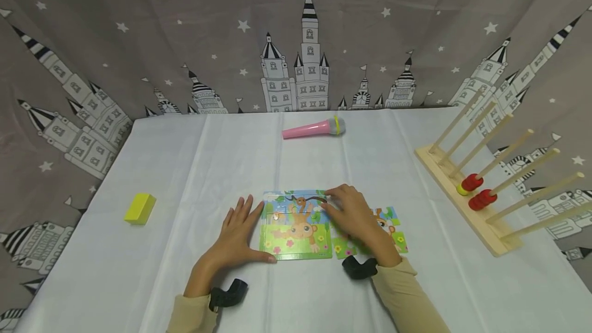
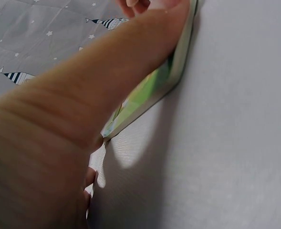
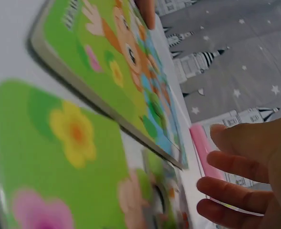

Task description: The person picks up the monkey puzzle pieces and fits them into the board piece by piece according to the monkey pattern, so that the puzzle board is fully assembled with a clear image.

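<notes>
A monkey picture puzzle [image 1: 296,235] in a flat board lies at the middle front of the table. My left hand [image 1: 235,238] is spread along its left side, fingers straight, thumb at the bottom edge. In the left wrist view the thumb [image 2: 145,43] lies across the board's rim. My right hand [image 1: 353,215] is over the upper right corner, fingertips close to the board's edge. The right wrist view shows these fingers [image 3: 235,191] loosely bent and apart with nothing between them. Beneath that hand lies a second picture puzzle [image 1: 400,240], partly hidden by hand and wrist.
A pink toy microphone [image 1: 307,130] lies at the back. On the left is a yellow block [image 1: 140,208]. A wooden peg rack [image 1: 467,209] with red and yellow rings stands at the right. A grey castle-print curtain [image 1: 185,24] surrounds the white table [image 1: 222,163].
</notes>
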